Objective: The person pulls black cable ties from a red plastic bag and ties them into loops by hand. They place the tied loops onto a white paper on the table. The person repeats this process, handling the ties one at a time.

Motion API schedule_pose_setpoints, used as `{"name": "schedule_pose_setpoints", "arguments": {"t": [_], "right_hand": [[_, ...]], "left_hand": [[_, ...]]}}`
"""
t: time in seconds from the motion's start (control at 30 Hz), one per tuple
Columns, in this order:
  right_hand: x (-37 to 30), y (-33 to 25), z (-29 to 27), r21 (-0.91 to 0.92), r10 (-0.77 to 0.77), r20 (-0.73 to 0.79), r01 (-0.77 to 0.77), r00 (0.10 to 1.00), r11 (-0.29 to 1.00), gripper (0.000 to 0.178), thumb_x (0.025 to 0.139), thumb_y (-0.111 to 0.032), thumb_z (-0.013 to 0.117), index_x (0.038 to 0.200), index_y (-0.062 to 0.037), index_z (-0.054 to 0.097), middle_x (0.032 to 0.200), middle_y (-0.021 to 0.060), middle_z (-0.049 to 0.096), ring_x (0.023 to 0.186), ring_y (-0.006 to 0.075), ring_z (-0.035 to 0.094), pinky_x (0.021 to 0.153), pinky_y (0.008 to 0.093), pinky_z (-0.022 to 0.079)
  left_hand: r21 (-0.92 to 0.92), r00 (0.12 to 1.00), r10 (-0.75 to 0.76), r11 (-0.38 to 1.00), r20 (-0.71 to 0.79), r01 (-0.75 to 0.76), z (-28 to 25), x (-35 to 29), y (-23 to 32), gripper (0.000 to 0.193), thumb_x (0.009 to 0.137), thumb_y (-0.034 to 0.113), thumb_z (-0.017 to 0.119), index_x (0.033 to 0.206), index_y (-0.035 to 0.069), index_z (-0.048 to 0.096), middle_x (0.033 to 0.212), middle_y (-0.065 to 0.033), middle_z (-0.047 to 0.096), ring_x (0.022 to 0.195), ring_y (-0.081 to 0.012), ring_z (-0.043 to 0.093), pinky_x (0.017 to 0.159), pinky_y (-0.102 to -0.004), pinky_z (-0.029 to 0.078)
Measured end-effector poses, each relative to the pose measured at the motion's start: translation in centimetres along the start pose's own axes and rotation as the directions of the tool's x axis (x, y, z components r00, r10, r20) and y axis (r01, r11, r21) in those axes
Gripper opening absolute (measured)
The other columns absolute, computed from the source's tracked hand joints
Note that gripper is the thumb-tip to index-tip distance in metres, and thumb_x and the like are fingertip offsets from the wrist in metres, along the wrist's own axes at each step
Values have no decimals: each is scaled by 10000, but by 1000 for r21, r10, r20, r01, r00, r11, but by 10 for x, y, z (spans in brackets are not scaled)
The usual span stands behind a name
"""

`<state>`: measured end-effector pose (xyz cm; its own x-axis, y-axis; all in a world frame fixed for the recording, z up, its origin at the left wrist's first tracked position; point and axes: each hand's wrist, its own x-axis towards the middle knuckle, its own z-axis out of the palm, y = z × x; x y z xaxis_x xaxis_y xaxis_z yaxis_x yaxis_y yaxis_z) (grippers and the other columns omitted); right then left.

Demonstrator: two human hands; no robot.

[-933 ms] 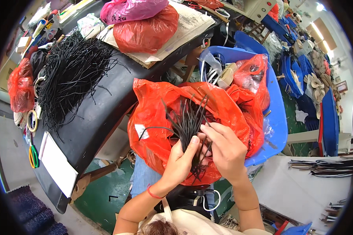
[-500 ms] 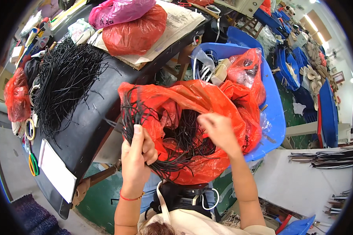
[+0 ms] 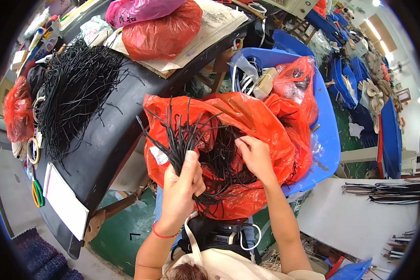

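Black cords (image 3: 175, 144) bunched in the left hand (image 3: 184, 182), thumb clamped down, just above an open red bag (image 3: 252, 112). Right hand (image 3: 257, 157) is at the loose strands (image 3: 221, 151) inside, fingers bunched, can't tell if it's pinching any.

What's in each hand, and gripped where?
Left hand: black cords, bunched in the fist partway along, ends fanning above. Right hand: over the red bag; whether it holds anything can't be told.
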<state>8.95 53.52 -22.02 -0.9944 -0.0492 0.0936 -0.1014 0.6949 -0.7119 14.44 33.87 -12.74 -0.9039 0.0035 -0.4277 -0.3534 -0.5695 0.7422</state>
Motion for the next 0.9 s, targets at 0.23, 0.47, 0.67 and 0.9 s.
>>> {"name": "schedule_pose_setpoints", "arguments": {"t": [0.23,0.47,0.67,0.9], "right_hand": [[-29,-95,-47,404,125,131,-168,983,899,171,902,-145,536,876,3,618,643,72,601,580,131,581,520,293,431],[-60,-116,-33,148,-224,151,202,963,968,120,847,-121,576,845,-4,549,719,150,578,644,325,595,557,397,477],[-33,-52,-52,209,-208,566,105,798,972,169,855,-159,555,870,-14,641,808,151,637,760,303,624,696,378,499],[26,29,39,-340,369,131,-308,920,888,229,825,-201,586,820,25,624,785,229,620,798,416,595,693,481,466]], "left_hand": [[-4,998,-13,1000,54,14,6,2,-19,214,862,205,646,970,42,559,620,82,425,466,-7,314,422,-205,235],[216,986,165,964,-15,-158,10,4,-26,329,952,297,489,779,42,606,665,14,562,560,-35,432,492,-205,329],[70,947,315,948,-68,-310,-9,5,0,326,979,329,405,777,79,465,616,-3,465,604,-108,539,540,-242,439],[42,995,97,994,4,-97,1,-4,9,282,969,314,439,853,67,512,554,53,366,411,-22,298,360,-190,250]]}}
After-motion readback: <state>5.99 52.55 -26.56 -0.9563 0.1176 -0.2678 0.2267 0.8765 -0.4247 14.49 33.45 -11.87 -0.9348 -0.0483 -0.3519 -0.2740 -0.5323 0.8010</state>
